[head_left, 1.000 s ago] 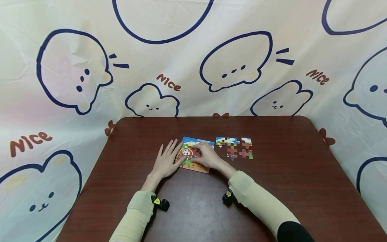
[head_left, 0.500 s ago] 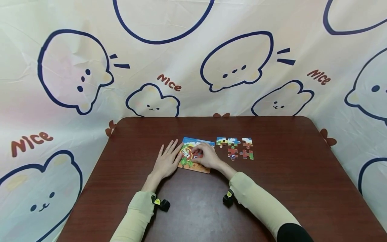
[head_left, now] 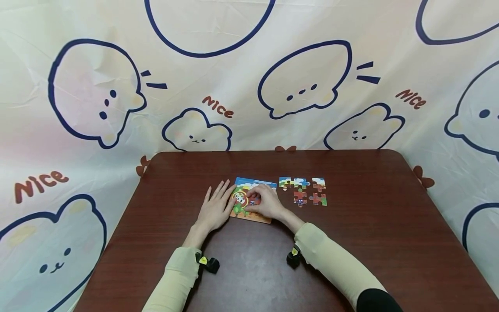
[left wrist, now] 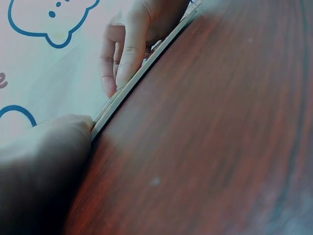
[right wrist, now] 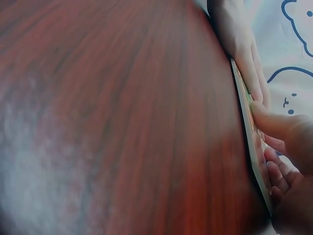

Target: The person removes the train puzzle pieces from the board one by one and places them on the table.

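Observation:
A colourful jigsaw board (head_left: 257,216) lies at a slant on the table in the head view. My left hand (head_left: 212,210) lies flat with fingers spread, the thumb side against the board's left edge. In the left wrist view my left thumb (left wrist: 63,142) meets that edge. Over the board's middle, my right hand (head_left: 267,203) has its curled thumb and index finger set on either side of a puzzle piece, which the fingers mostly hide. The right wrist view has my right thumb (right wrist: 276,122) down on the board (right wrist: 248,117), close to the left hand (right wrist: 242,54).
To the right of the board lie several loose puzzle pieces (head_left: 300,198) in two rough rows, some of them touching. The brown table (head_left: 249,268) ends at a cloth backdrop (head_left: 249,78) with cartoon drawings. Each wrist wears a small black camera (head_left: 212,264).
My left thumb has drawn back from over the board towards its left edge. The right fingers have shifted only slightly on the board. The loose pieces lie as before.

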Demonstrator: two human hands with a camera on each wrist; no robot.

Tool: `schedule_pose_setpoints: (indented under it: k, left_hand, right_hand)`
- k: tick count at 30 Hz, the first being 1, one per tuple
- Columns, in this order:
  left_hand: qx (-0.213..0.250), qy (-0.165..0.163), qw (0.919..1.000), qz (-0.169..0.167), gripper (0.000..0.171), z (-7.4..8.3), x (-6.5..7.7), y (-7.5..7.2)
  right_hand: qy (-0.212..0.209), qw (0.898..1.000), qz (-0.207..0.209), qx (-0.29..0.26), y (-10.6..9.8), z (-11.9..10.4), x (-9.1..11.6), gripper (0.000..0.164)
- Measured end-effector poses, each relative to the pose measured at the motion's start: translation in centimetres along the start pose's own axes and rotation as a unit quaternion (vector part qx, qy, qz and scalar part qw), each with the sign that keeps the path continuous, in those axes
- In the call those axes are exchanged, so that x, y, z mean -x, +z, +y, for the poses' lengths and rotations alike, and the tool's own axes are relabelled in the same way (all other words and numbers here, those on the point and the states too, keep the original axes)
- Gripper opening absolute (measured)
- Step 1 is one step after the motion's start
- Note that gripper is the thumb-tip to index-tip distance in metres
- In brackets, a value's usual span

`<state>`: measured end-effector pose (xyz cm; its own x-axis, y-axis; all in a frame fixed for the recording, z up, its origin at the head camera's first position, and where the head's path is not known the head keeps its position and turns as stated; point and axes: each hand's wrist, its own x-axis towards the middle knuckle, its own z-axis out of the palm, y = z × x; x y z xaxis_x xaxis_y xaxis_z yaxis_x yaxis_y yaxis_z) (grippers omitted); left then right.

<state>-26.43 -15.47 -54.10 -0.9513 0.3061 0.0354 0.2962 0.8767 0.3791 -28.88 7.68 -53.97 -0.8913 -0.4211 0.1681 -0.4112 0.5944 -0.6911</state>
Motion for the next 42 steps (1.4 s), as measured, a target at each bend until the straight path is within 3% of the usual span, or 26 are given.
schedule_pose_setpoints:
  k: [10, 13, 18, 21, 28, 33, 40, 42]
  left_hand:
    - [0.009, 0.013, 0.9997, 0.02, 0.058, -0.5, 0.0, 0.7]
    - [0.01, 0.019, 0.9993, 0.029, 0.057, -0.4, 0.1, 0.7]
    - [-0.003, 0.019, 0.9994, 0.029, 0.055, -0.2, 0.1, 0.7]
    - [-0.009, 0.015, 0.9995, 0.025, 0.055, -0.2, 0.2, 0.6]
    - [-0.011, 0.014, 0.9997, 0.018, 0.055, -0.1, 0.3, 0.7]
    - [0.001, 0.021, 0.9994, 0.026, 0.056, -0.1, 0.3, 0.7]
    - [-0.005, 0.028, 0.9991, 0.032, 0.058, -0.7, 0.0, 1.0]
    - [-0.008, 0.028, 0.9991, 0.031, 0.058, -0.8, -0.1, 1.1]
  right_hand:
    - [0.009, 0.999, 0.024, -0.027, 0.3, -0.3, 0.0, 0.019]
    - [0.003, 0.997, 0.02, -0.073, 0.2, -0.2, 0.0, 0.02]
    - [0.009, 0.986, 0.005, -0.166, -0.1, 0.0, 0.2, 0.034]
    - [0.017, 0.982, 0.005, -0.189, -0.2, -0.1, 0.3, 0.036]
    - [0.027, 0.984, 0.025, -0.172, 0.1, -0.4, 0.5, 0.027]
    - [0.009, 0.991, 0.02, -0.135, 0.1, -0.3, 0.6, 0.024]
    - [0.005, 0.992, 0.003, -0.129, 0.2, -0.2, 0.4, 0.042]
    - [0.005, 0.993, 0.012, -0.12, 0.3, -0.2, 0.4, 0.04]
